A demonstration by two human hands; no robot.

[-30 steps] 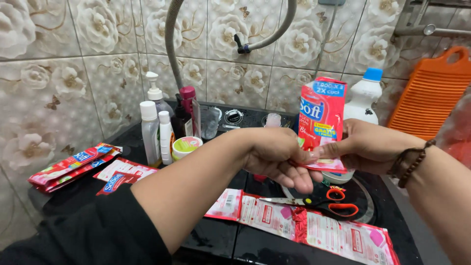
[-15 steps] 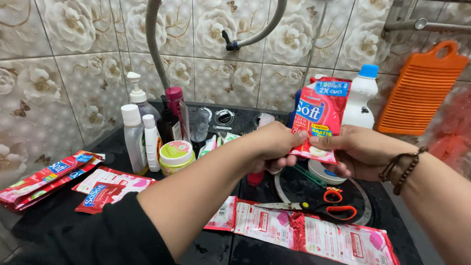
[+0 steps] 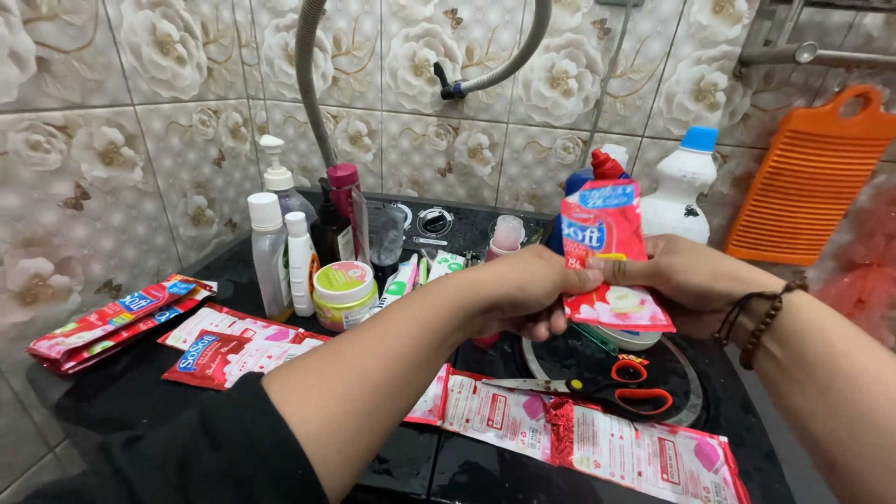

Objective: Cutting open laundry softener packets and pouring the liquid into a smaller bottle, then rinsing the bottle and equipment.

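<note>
Since half second ago, red sachet [image 3: 611,266] tipped forward, lower half angled toward me. Left hand [image 3: 523,291] pinches its middle; right hand [image 3: 677,280] grips opposite edge, keeping it taut above black washer lid [image 3: 131,392], over scissors [image 3: 611,390].
</note>
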